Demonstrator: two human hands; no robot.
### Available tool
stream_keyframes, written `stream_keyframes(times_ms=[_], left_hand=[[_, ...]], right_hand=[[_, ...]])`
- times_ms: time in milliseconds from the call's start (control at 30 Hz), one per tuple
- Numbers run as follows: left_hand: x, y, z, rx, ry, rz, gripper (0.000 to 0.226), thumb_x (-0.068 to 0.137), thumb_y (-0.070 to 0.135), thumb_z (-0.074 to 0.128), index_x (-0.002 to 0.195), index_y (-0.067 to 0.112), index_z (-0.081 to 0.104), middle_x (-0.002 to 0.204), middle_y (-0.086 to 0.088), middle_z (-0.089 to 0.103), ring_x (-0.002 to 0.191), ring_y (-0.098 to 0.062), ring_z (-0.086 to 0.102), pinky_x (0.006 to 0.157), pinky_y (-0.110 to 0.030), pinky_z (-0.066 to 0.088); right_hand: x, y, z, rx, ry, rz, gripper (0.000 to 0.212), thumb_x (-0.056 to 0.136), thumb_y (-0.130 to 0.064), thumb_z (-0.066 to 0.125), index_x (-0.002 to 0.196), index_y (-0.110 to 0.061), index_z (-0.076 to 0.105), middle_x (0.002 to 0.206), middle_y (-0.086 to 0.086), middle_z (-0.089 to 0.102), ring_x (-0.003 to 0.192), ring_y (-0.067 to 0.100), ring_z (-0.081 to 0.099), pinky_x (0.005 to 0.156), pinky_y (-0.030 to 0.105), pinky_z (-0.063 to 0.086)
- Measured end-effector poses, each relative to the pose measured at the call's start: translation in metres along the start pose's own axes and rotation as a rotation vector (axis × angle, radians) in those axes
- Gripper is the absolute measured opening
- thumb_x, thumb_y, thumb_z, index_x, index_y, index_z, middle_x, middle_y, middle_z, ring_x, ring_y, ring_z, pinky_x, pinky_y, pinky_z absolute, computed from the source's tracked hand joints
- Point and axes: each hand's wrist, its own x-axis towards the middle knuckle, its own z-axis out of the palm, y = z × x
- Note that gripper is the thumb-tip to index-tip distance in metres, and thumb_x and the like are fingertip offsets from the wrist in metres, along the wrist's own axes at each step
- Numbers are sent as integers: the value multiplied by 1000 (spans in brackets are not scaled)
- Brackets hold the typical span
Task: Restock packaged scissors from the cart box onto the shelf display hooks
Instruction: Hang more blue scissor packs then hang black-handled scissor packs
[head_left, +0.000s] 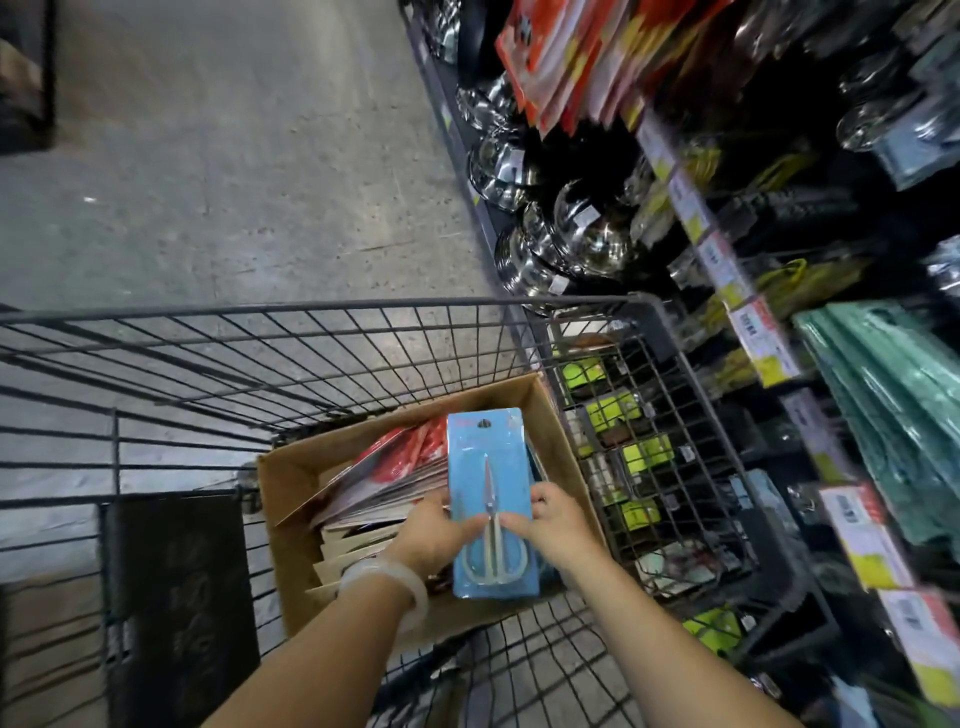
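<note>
A blue blister pack of silver scissors (491, 467) is held flat over the open cardboard box (296, 483) in the wire cart (208, 353). My left hand (434, 535) grips its left edge, thumb on the front. My right hand (553, 525) grips its right edge the same way. Inside the box, red and white packaged items (395, 478) lean in a stack to the left of the blue pack. The shelf display (753, 322) with price labels runs along the right side.
Steel pots and lids (561, 228) sit on the low shelf ahead of the cart. Teal packs (893, 405) and red-orange packs (582, 57) hang from hooks on the right. Green-labelled goods (618, 415) show through the cart's right wall. Grey floor (234, 156) lies ahead and left.
</note>
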Motion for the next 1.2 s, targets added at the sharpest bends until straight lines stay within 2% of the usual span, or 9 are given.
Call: stream_keyframes(times_ms=[100, 200, 300, 400, 567, 800, 933, 1100, 1200], left_hand=[[-7, 1, -7, -307, 48, -51, 40, 84, 8, 69, 121, -1, 56, 115, -16, 67, 101, -32, 66, 91, -43, 53], [-13, -5, -21, -420, 137, -81, 32, 88, 4, 62, 119, -1, 55, 115, -18, 66, 104, -36, 65, 93, -48, 52], [-15, -16, -38, -435, 206, -121, 35, 88, 3, 61, 122, 2, 51, 116, -18, 64, 105, -36, 63, 90, -47, 51], [-13, -29, -48, -405, 241, -137, 37, 88, 3, 61, 123, 4, 50, 118, -17, 62, 108, -35, 61, 86, -43, 49], [-10, -39, -48, -367, 216, -169, 39, 87, 7, 64, 123, 10, 49, 109, -9, 63, 105, -30, 62, 92, -47, 51], [-14, -33, -39, -299, 143, -138, 44, 84, 12, 68, 125, 14, 52, 114, -9, 66, 104, -28, 65, 95, -52, 51], [-19, -31, -36, -273, 130, -120, 43, 84, 11, 67, 123, 15, 51, 112, -7, 66, 104, -27, 65, 96, -50, 50], [-22, -35, -34, -239, 142, -108, 45, 83, 13, 69, 124, 15, 49, 107, -6, 66, 99, -26, 66, 94, -50, 52], [-24, -35, -32, -228, 156, -105, 41, 84, 13, 68, 120, 15, 50, 110, -8, 66, 101, -27, 66, 95, -51, 51]], right_hand=[[-5, -11, 15, 122, -93, -43, 19, 83, -7, 68, 95, -10, 53, 86, 3, 65, 77, 15, 64, 69, 26, 55], [0, -6, 28, -123, 104, -90, 14, 89, -25, 62, 94, -13, 57, 94, 4, 63, 90, 21, 60, 78, 31, 47], [1, 12, 24, -535, 320, -92, 35, 88, -34, 60, 114, -12, 53, 114, 4, 57, 107, 22, 55, 84, 31, 44], [8, 32, 24, -737, 257, -37, 67, 80, -41, 69, 132, -10, 40, 130, 7, 49, 123, 25, 47, 97, 37, 44], [19, 35, 30, -695, 262, 20, 91, 72, -39, 77, 142, -12, 24, 141, 11, 40, 131, 29, 40, 106, 44, 39], [16, 33, 27, -768, 296, 20, 81, 72, -45, 75, 134, -10, 37, 139, 10, 36, 130, 27, 34, 106, 40, 37], [20, 38, 27, -731, 237, -68, 90, 73, -40, 75, 141, -8, 25, 151, 11, 26, 139, 26, 28, 114, 38, 29], [16, 38, 25, -758, 240, -183, 101, 70, -37, 78, 145, -13, 15, 142, 10, 32, 134, 26, 30, 112, 37, 27], [16, 31, 20, -779, 246, -98, 97, 67, -43, 80, 140, -9, 26, 138, 10, 32, 129, 27, 33, 107, 37, 33]])
